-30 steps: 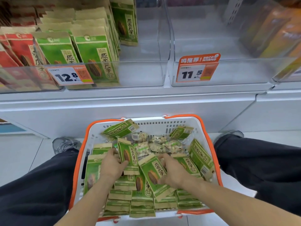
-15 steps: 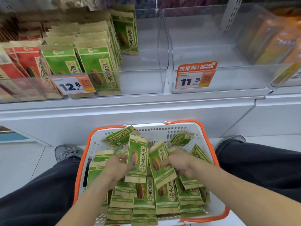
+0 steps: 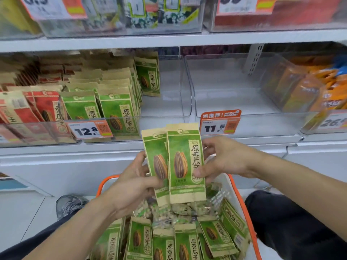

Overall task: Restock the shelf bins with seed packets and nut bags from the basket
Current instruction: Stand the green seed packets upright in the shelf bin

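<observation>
Now both hands grip upright seed packets (image 3: 185, 162) — left hand (image 3: 138, 182) pinching the rear one, right hand (image 3: 223, 159) the front. The half-filled green bin (image 3: 169, 87) lies up and left, nearer the left hand — long axes vertical already.

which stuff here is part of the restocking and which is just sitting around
In the job:
- held green seed packets
- left hand
- right hand
- basket
- half-filled green-packet bin
- nut bags

Just there:
- red packets
- orange bags
- 11.5 price tag
</observation>
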The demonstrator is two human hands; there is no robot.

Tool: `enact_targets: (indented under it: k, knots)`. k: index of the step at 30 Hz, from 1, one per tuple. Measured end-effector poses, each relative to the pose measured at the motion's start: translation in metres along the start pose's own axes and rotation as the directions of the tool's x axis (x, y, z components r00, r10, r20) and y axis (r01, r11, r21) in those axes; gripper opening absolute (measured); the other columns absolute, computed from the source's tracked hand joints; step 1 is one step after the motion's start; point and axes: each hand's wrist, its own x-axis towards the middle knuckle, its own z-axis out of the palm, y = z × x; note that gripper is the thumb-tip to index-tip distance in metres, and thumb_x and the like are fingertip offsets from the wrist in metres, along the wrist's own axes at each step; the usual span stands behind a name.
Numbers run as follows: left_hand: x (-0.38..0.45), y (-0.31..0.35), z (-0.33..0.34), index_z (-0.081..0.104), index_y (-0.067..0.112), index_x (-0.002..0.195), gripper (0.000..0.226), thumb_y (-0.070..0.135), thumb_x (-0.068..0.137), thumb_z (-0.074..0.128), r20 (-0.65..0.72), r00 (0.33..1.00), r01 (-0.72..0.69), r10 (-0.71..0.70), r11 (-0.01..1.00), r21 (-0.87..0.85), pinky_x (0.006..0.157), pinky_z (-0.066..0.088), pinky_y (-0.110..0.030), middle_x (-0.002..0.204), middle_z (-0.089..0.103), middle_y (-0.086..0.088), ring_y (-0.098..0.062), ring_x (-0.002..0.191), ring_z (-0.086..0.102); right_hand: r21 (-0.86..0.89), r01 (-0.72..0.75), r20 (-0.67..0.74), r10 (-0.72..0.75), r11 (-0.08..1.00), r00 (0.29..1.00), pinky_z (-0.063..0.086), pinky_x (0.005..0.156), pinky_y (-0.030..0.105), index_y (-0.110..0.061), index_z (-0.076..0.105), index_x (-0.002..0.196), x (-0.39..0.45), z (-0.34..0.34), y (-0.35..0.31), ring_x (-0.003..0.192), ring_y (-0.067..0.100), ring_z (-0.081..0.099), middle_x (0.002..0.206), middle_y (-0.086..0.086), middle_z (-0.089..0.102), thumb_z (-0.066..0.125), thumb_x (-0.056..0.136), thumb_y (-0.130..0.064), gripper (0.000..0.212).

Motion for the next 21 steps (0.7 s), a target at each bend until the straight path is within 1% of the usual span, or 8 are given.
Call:
enact_targets:
  k: [3, 5, 7, 10, 13, 16, 19, 21]
  knots:
    - [0.000, 0.025, 0.007, 0.050, 0.021, 0.133, 0.064, 0.016, 0.074, 0.075, 0.083, 0.994, -0.057, 0.068, 0.989, -0.137, 0.075, 0.059, -0.049, 0.119, 0.068, -0.012, -0.031, 0.099, 0.068, -0.049, 0.081, -0.042, -0.083, 0.995, 0.996, 0.062, 0.068, 0.043, -0.010, 0.059, 0.117, -0.004, -0.010, -0.024, 0.076, 0.036, 0.074, 0.109, 0.019, 0.065, 0.084, 0.070, 0.010, 0.057]
    - [0.003, 0.036, 0.010, 0.045, 0.023, 0.137, 0.083, 0.048, 0.067, 0.082, 0.090, 0.991, -0.090, 0.095, 0.994, -0.060, 0.080, 0.057, -0.053, 0.127, 0.066, -0.007, -0.031, 0.110, 0.066, -0.115, 0.140, -0.060, -0.147, 0.983, 0.987, 0.062, 0.072, 0.050, -0.016, 0.059, 0.117, -0.004, -0.012, -0.037, 0.077, 0.037, 0.074, 0.107, 0.014, 0.067, 0.087, 0.068, 0.005, 0.060]
    - [0.007, 0.042, 0.013, 0.045, 0.026, 0.135, 0.085, 0.061, 0.065, 0.079, 0.001, 0.989, -0.148, 0.149, 0.986, 0.080, 0.083, 0.056, -0.054, 0.125, 0.068, -0.002, -0.027, 0.110, 0.067, -0.281, 0.187, -0.069, -0.214, 0.941, 0.974, 0.061, 0.075, 0.049, -0.025, 0.061, 0.117, -0.004, -0.011, -0.044, 0.073, 0.025, 0.075, 0.102, -0.001, 0.069, 0.090, 0.069, -0.008, 0.059]
    - [0.012, 0.042, 0.018, 0.052, 0.032, 0.126, 0.057, 0.054, 0.076, 0.065, -0.108, 0.947, -0.272, 0.302, 0.935, 0.225, 0.088, 0.056, -0.046, 0.117, 0.071, 0.009, -0.016, 0.105, 0.069, -0.411, 0.225, -0.063, -0.273, 0.884, 0.960, 0.061, 0.074, 0.040, -0.032, 0.058, 0.118, 0.000, -0.004, -0.044, 0.074, 0.008, 0.072, 0.100, -0.011, 0.066, 0.090, 0.071, -0.023, 0.058]
    - [0.012, 0.039, 0.019, 0.054, 0.033, 0.121, 0.046, 0.050, 0.079, 0.061, -0.135, 0.885, -0.376, 0.447, 0.853, 0.362, 0.090, 0.055, -0.030, 0.112, 0.070, 0.019, -0.002, 0.104, 0.066, -0.422, 0.272, 0.046, -0.279, 0.865, 0.959, 0.060, 0.078, 0.036, -0.035, 0.053, 0.120, 0.007, 0.000, -0.038, 0.091, 0.006, 0.070, 0.107, -0.013, 0.068, 0.086, 0.074, -0.041, 0.057]
    - [0.008, 0.042, 0.019, 0.053, 0.034, 0.123, 0.041, 0.047, 0.084, 0.059, -0.097, 0.855, -0.432, 0.510, 0.802, 0.412, 0.085, 0.053, -0.020, 0.114, 0.069, 0.020, 0.001, 0.106, 0.065, -0.342, 0.297, 0.022, -0.309, 0.891, 0.951, 0.059, 0.084, 0.038, -0.036, 0.051, 0.121, 0.011, -0.006, -0.035, 0.106, 0.006, 0.066, 0.115, -0.015, 0.067, 0.086, 0.067, -0.053, 0.066]
    - [0.003, 0.049, 0.018, 0.054, 0.036, 0.121, 0.038, 0.050, 0.086, 0.054, -0.081, 0.853, -0.440, 0.516, 0.793, 0.421, 0.082, 0.052, -0.016, 0.113, 0.069, 0.021, 0.001, 0.104, 0.065, -0.175, 0.359, 0.040, -0.358, 0.917, 0.933, 0.056, 0.094, 0.039, -0.033, 0.048, 0.131, 0.016, -0.007, -0.037, 0.112, 0.011, 0.066, 0.125, -0.012, 0.066, 0.090, 0.068, -0.038, 0.076]
    - [0.001, 0.050, 0.018, 0.057, 0.036, 0.119, 0.035, 0.054, 0.090, 0.051, -0.102, 0.850, -0.441, 0.517, 0.803, 0.401, 0.080, 0.052, -0.016, 0.111, 0.069, 0.020, 0.001, 0.102, 0.066, -0.046, 0.405, 0.054, -0.402, 0.913, 0.914, 0.056, 0.095, 0.041, -0.025, 0.052, 0.133, 0.018, 0.000, -0.037, 0.108, 0.018, 0.069, 0.122, -0.005, 0.069, 0.087, 0.073, -0.020, 0.071]
